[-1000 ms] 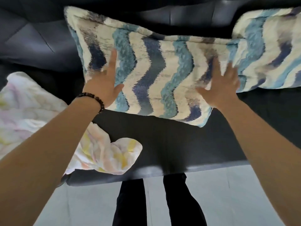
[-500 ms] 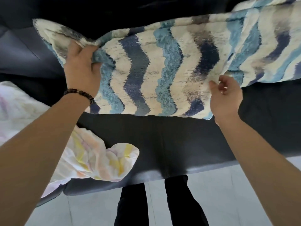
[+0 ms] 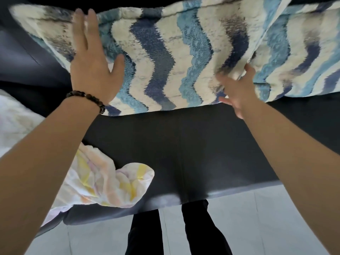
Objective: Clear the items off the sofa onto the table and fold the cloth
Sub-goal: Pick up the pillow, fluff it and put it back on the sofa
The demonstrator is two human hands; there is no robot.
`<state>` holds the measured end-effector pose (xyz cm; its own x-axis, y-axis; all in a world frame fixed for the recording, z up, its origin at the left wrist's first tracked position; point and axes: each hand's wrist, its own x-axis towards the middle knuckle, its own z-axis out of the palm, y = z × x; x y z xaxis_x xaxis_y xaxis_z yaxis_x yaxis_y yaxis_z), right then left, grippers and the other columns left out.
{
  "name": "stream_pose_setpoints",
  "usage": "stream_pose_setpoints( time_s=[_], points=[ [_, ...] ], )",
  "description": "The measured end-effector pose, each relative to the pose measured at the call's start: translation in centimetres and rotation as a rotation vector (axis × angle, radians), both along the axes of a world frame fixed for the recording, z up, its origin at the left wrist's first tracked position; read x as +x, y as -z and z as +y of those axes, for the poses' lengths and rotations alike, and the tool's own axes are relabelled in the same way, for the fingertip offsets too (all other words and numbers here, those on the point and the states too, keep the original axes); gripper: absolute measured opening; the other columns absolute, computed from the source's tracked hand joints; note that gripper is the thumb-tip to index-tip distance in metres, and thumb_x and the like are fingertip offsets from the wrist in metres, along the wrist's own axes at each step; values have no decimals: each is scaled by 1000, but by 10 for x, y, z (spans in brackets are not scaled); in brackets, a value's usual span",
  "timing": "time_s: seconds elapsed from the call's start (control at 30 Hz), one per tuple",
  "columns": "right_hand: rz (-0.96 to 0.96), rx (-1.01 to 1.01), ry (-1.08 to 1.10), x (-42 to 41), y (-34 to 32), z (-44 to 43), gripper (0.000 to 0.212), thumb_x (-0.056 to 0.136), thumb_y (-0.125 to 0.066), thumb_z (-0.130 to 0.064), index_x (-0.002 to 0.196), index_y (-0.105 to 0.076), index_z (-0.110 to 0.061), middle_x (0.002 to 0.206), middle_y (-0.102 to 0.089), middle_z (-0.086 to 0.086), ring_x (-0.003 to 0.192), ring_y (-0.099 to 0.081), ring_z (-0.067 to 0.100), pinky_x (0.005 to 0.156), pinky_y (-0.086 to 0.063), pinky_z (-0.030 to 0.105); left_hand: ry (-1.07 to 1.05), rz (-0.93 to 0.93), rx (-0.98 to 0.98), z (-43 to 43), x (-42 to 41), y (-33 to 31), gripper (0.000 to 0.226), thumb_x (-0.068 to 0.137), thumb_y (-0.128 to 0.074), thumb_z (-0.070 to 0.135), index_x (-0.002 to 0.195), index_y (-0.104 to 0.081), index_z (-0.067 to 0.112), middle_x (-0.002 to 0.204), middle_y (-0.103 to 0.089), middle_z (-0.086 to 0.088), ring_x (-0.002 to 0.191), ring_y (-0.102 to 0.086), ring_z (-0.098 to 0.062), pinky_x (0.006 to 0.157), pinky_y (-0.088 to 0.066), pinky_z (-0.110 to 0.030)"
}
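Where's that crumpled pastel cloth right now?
Head view, lower left: the cloth lies on the dark sofa seat's front edge, partly hidden by the left forearm.

Both forearms are bare up to the edge of the view, and the left wrist carries a bracelet (image 3: 86, 101) of small round beads — dark brown to black, some with a dull shine, strung close in a single row just below the left hand (image 3: 92, 65). The right hand (image 3: 239, 89) and its wrist are bare. Lower down, two legs show in plain black trousers (image 3: 145, 234) — straight-cut, of a matt cloth.
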<state>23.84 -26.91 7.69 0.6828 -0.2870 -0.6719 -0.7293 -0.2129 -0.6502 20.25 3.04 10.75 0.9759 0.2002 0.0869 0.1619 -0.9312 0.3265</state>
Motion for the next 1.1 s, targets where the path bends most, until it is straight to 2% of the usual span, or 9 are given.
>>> stream_pose_setpoints(
  time_s=[0.07,0.17,0.3,0.47,0.6,0.7,0.87,0.97,1.1],
  points=[
    [161,152,59,-10,0,13,100,87,-75,-29,156,-3,-30,151,-32,4,99,-61,28,88,-59,42,-23,70,22,4,10,0,80,97,-50,45,155,-6,12,157,-20,-17,106,-56,-43,83,-45,-49],
    [344,466,146,-27,17,45,82,87,-75,-11,153,-28,-17,158,-22,7,94,-55,38,86,-58,51,-47,82,11,7,29,-5,57,99,-50,37,146,-35,9,142,-41,-22,118,-50,-41,95,-39,-47],
    [219,599,292,-20,46,83,90,86,-66,6,157,-16,-16,125,-50,12,92,-69,35,62,-62,39,-1,-143,4,10,21,-12,39,97,-49,32,128,-56,9,128,-53,-17,112,-53,-31,89,-35,-33],
    [204,374,156,-19,59,88,88,88,-71,-34,155,-14,-25,122,-51,3,110,-58,25,71,-59,37,-188,-194,-101,19,3,7,48,93,-45,25,135,-42,3,137,-35,-23,105,-55,-38,83,-38,-20],
    [-299,-197,-181,-53,48,76,99,91,-65,-44,158,7,-24,164,4,13,148,-12,24,111,-33,39,-372,-327,-250,0,-36,25,66,88,-57,20,141,-31,-10,139,-28,-33,130,-36,-42,106,-10,-3],
    [-649,-501,-459,-46,38,73,87,96,-57,-49,159,-8,-16,161,13,26,151,-2,36,114,-28,47,-391,-154,-439,-16,-55,43,72,90,-56,24,149,-21,1,151,-11,-30,140,-23,-40,114,-15,-24],
    [-536,-589,-571,-24,38,81,88,93,-53,-58,159,-4,-24,162,17,23,150,-4,43,115,-17,49,-206,97,-441,6,-35,54,65,98,-43,35,155,-11,33,162,10,-13,149,5,-33,120,-4,-52],
    [-515,-538,-531,-38,36,89,90,94,-55,-50,160,-1,-21,163,14,20,151,-3,38,118,-14,48,-169,82,-447,17,-47,54,61,99,-42,38,155,-17,30,163,1,-9,150,-3,-28,120,-13,-47],
    [-408,-372,-634,-90,35,120,82,99,-55,-38,159,-2,-20,166,-7,9,152,-9,26,117,-21,41,-180,107,-482,41,-117,58,58,98,-40,39,151,-31,17,143,-48,-9,135,-39,-26,111,-34,-46]
  ],
)
